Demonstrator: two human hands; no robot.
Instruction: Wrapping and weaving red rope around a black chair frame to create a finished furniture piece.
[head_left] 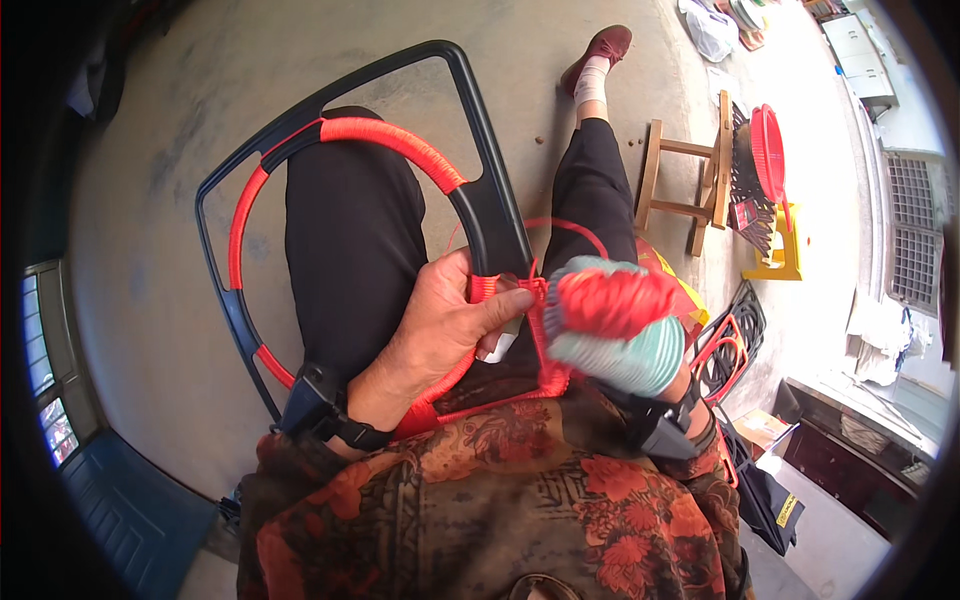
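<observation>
A black frame (487, 130) with a ring inside it lies across my lap, over my left thigh. Stretches of the ring are tightly wound with red cord (392, 142); bare black shows between them. My left hand (447, 318) closes round the ring by a bar of the frame, its thumb pressing the red winding. My right hand (632, 357), in a knitted grey and teal glove, is blurred and holds a bundle of red cord (612, 300) just right of the left thumb. From there a loose red strand (568, 222) loops up and back to the frame.
On the right stand a wooden stool (705, 180), a red plastic basket (768, 150) and a yellow stool (785, 250). Coiled black cord (742, 325) and a black bag (768, 500) lie nearer. A dark blue panel (140, 515) is at lower left. My right foot (598, 55) stretches forward.
</observation>
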